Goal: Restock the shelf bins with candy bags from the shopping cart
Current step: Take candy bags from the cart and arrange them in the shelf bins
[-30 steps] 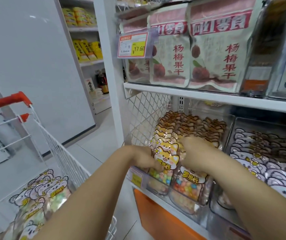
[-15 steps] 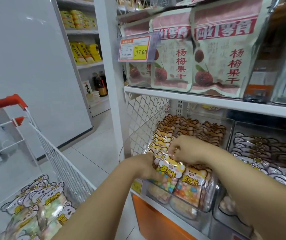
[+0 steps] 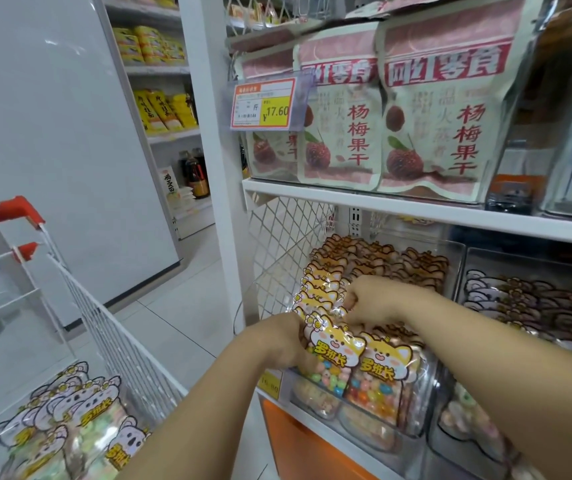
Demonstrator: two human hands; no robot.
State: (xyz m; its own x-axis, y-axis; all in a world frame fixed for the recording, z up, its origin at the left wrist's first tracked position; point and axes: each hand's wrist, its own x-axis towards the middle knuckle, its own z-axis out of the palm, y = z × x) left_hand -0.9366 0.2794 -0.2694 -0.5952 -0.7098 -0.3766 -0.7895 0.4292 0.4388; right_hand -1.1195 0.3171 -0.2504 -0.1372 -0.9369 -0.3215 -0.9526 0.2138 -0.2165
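Observation:
Yellow cat-shaped candy bags [image 3: 338, 355] stand packed in rows in a clear shelf bin [image 3: 426, 403] on the lower shelf. My left hand [image 3: 286, 341] grips the left edge of the front candy bag at the bin's front corner. Over the rows behind it, my right hand [image 3: 374, 303] curls its fingers onto the tops of the bags. At the lower left, grey koala-shaped candy bags [image 3: 80, 420] lie in the white wire shopping cart [image 3: 118, 344].
A second clear bin [image 3: 533, 299] with koala-shaped bags sits to the right. Above, a white shelf [image 3: 416, 209] carries pink dried-fruit pouches [image 3: 440, 109] and a price tag [image 3: 263, 103]. An orange panel [image 3: 298, 445] lies below the bins. A tiled aisle runs to the left.
Both hands stayed at the bin's front; the left slid to the front bag's left edge, the right moved back onto the rows. The front bags now stand more upright.

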